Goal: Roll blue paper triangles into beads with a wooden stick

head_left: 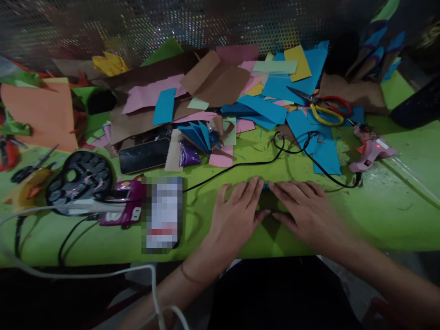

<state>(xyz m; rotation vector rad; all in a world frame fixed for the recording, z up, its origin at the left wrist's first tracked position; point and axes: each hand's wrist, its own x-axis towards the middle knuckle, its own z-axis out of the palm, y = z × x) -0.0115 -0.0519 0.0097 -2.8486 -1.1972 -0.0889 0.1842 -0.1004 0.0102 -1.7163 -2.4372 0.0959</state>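
My left hand lies palm down on the green tabletop, its fingers stretched forward. Opposite it, my right hand rests the same way, fingers extended and angled inward. Between the fingertips shows a small bit of blue paper; the fingers of both hands press on it, and most of it is hidden beneath them. Both thumbs point toward each other, nearer to me, with a gap between them and the fingers. Left of my left hand lies a phone with a lit, blurred screen.
A pink glue gun with a glowing red light lies at right, its black cord crossing the table. Scissors rest on paper scraps heaped behind. At left are a dark phone, a power strip and a white cable.
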